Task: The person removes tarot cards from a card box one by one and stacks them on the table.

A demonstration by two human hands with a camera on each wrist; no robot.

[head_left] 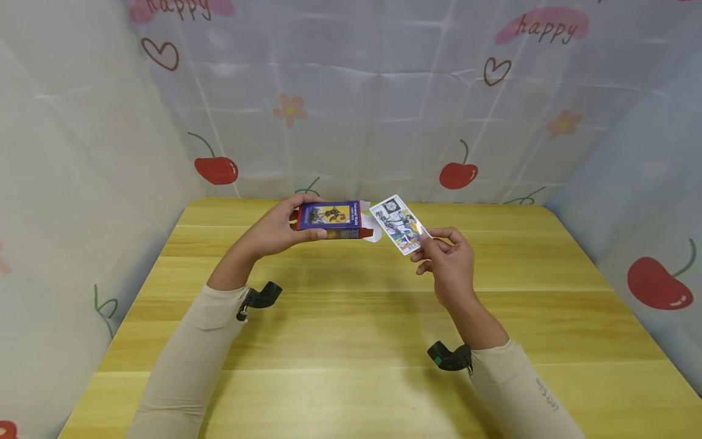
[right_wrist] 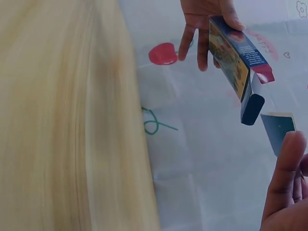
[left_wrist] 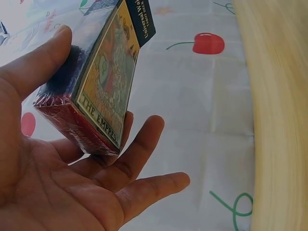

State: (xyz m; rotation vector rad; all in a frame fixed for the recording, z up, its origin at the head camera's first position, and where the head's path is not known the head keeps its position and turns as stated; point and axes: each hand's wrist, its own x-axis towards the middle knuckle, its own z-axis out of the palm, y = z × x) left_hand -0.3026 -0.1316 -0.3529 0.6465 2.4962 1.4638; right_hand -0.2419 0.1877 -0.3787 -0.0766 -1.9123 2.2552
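My left hand (head_left: 274, 230) grips a blue and red tarot deck box (head_left: 331, 215) above the table, thumb along the near side. Up close in the left wrist view, the box (left_wrist: 108, 79) shows a picture labelled "The Empress" and a red end in clear wrap. The box's right end has its flaps (right_wrist: 254, 107) folded out. Between thumb and fingers, my right hand (head_left: 452, 262) pinches a tarot card (head_left: 396, 222), picture side up, just right of that end and apart from it. In the right wrist view the card (right_wrist: 277, 132) shows its dark back.
Beneath both hands lies a yellow wood-grain table (head_left: 351, 353). A pale curtain (head_left: 362, 134) printed with cherries, hearts and flowers hangs behind it, with similar sheets at the sides. Black camera mounts (head_left: 263, 296) sit at both wrists, over beige sleeves (head_left: 183, 360).
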